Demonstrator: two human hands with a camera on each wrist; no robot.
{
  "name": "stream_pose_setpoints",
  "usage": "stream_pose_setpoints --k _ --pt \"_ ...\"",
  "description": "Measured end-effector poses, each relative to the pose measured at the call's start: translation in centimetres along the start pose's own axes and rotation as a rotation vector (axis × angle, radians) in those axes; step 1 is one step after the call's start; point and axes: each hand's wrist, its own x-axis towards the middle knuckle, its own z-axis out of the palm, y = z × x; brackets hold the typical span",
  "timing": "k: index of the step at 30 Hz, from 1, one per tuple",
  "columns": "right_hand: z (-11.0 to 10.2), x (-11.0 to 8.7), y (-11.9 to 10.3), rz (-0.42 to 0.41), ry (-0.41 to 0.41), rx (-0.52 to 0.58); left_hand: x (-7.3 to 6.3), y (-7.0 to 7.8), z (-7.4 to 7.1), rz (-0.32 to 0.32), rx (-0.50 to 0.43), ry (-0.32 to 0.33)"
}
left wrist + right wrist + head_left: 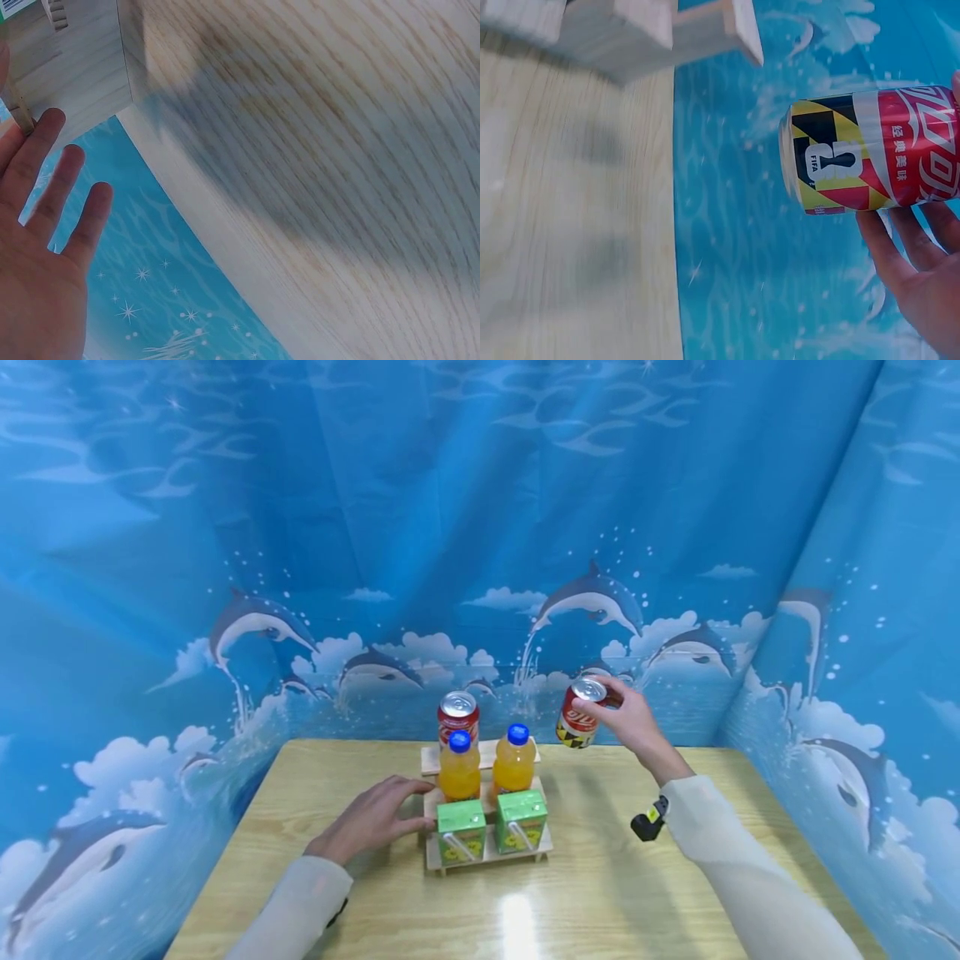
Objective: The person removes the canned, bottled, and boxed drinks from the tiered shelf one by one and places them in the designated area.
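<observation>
My right hand holds a red cola can upright in the air, right of a small stepped wooden rack. In the right wrist view the can shows a yellow and black band, with fingers spread along its side. My left hand touches the left side of the rack, its fingers mostly straight. Another red can stands on the top step. Two orange juice bottles with blue caps occupy the middle step. Two green juice boxes with straws sit on the lowest step.
The rack stands on a light wooden table. A blue curtain printed with dolphins surrounds the table at the back and sides. A black wrist device hangs by the right sleeve.
</observation>
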Motion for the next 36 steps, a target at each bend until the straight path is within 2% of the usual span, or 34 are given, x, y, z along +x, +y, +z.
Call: stream_pose_setpoints --k 12,17,25,30,36 --pt "-3.9 -1.0 4.0 0.067 0.088 -0.033 0.0 0.1 0.1 -0.001 -0.008 0.000" --pt "-5.2 -1.5 5.2 0.070 0.124 -0.044 -0.1 0.1 0.1 -0.004 -0.008 0.006" --pt "-6.6 -2.3 7.0 0.095 0.206 -0.098 -0.1 0.0 0.0 0.001 -0.010 0.007" --pt "-7.1 -2.7 8.2 0.112 0.224 -0.095 -0.1 -0.1 0.0 0.023 -0.010 0.013" --pt "-7.8 -3.0 10.0 0.150 0.250 -0.109 0.0 -0.1 0.1 0.010 0.000 0.010"
